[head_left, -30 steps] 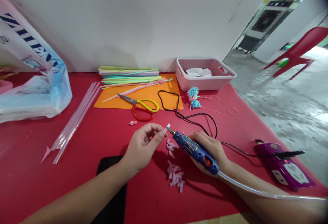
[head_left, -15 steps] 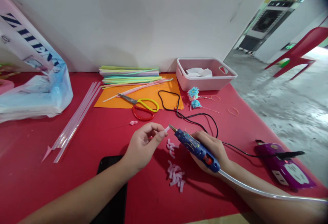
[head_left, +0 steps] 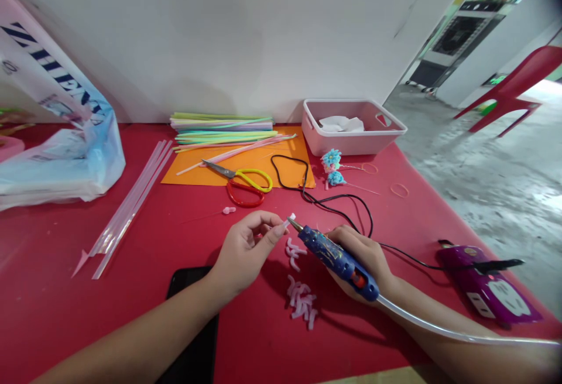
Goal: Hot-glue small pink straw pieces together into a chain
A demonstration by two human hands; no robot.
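Note:
My left hand [head_left: 251, 246] pinches a short pale pink pipe cleaner piece [head_left: 288, 220] between thumb and fingers. Wrapped in my right hand [head_left: 362, 258] is a blue hot glue gun [head_left: 336, 255], its metal nozzle at the upper end of that piece. Whether the nozzle touches it I cannot tell. A long clear glue stick [head_left: 434, 326] runs out of the gun's back over my right forearm. Below and between the hands lie two small piles of short, bent pink pieces: a smaller upper pile [head_left: 295, 253] and a larger lower pile [head_left: 301, 301].
Scissors [head_left: 232, 174] lie partly on an orange sheet [head_left: 206, 167] beside colored pipe cleaners [head_left: 223, 136]. Behind are a pink basket [head_left: 351, 143] and blue flowers [head_left: 334, 164]. A black cord [head_left: 325, 199] winds toward a purple power strip [head_left: 487, 284]. Glue sticks [head_left: 132, 211] and a phone [head_left: 197, 325] lie left.
The glue gun's nozzle has shifted slightly left and down along the pink piece. That piece now shows a small bend or lump at its upper end. My left hand has barely moved.

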